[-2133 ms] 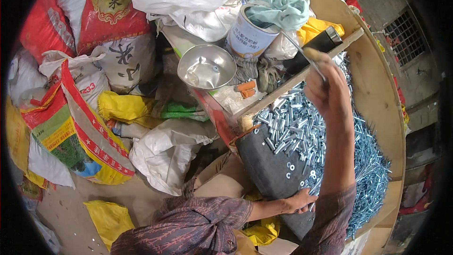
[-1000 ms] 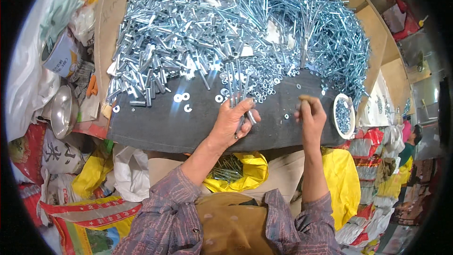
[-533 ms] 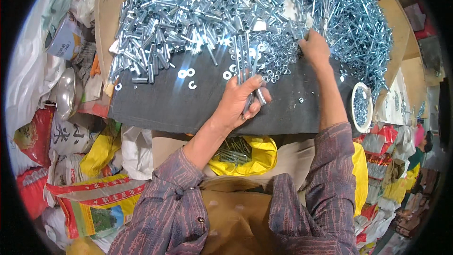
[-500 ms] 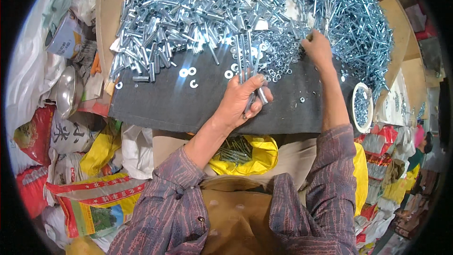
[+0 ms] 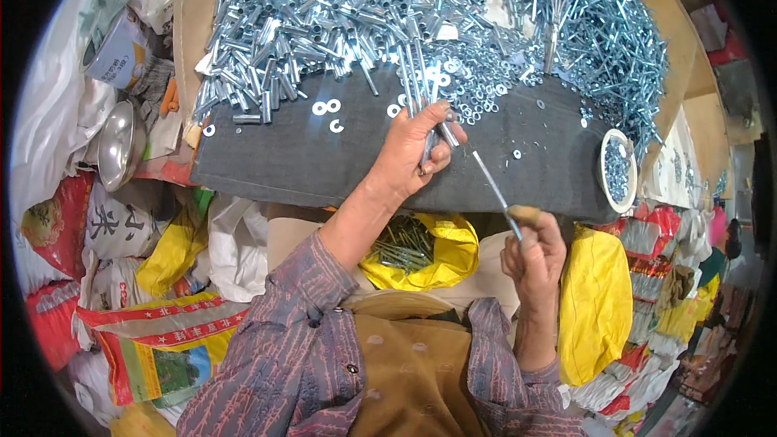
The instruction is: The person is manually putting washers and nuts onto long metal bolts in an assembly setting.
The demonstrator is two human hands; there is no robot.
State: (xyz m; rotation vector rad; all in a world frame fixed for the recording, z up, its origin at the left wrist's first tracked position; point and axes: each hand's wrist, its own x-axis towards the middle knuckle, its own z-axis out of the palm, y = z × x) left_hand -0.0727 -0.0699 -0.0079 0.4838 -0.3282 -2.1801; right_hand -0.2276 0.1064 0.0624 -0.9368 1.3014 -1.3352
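My left hand [image 5: 409, 146] is closed around several long thin bolts [image 5: 411, 77] that stick up past the fingers, with short metal tubes [image 5: 447, 135] at its thumb side. It hovers over the dark cloth near the table's front edge. Lower right, just off that edge, my right hand [image 5: 534, 263] pinches one thin metal rod [image 5: 490, 184], tilted up and to the left; its lower end is hidden in the fingers. Something yellowish-brown [image 5: 524, 214] covers a fingertip of this hand. Beyond the left hand lie a heap of tubes [image 5: 324, 24] and small nuts [image 5: 477, 85].
Long bolts [image 5: 623, 57] are heaped at the right, beside a white bowl of small parts [image 5: 617, 174]. Loose washers [image 5: 326, 107] lie on the dark cloth [image 5: 275, 158]. A yellow bag [image 5: 453, 255] of bolts rests in my lap. A metal bowl [image 5: 121, 146] stands left.
My right hand has drawn back from the nuts and bolts to the table's near edge and now holds a thin rod. My left hand keeps its grip, almost unmoved.
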